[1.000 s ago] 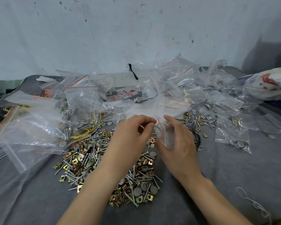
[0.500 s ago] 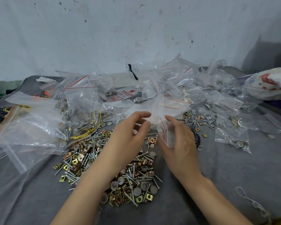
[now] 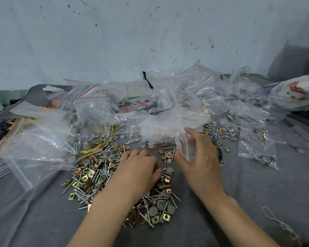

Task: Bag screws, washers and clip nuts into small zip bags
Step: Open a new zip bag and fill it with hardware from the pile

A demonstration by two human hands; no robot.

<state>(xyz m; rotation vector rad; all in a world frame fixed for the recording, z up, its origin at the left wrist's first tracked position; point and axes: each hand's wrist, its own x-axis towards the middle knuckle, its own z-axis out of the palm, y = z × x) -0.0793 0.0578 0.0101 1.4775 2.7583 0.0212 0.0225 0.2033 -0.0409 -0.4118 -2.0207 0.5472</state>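
The hands are split between two jobs: the left hand (image 3: 141,168) lies palm down on the pile of screws, washers and clip nuts (image 3: 100,173) spread over the grey bench (image 3: 257,193), fingers bent into the metal, and from where I stand I cannot tell whether it has anything pinched. The right hand (image 3: 202,157) holds a small zip bag (image 3: 185,147) just beside it, thumb on one face and fingers behind, the red-striped mouth turned toward the left hand. The trouble I would expect is at that mouth. The film is limp and only one hand is on it, so it may sag closed just as the pieces arrive, and they would drop back into the pile or skitter off across the cloth. The pile is thoroughly mixed and the screws lie crossed over the clip nuts, so a quick grab could bring up the wrong mix or drag extras along. Screw points could snag or pierce the thin plastic, or prick a fingertip. The yellow wires (image 3: 96,145) at the pile's far edge and the heap of clear bags (image 3: 194,97) close behind leave little room for a careless sweep.
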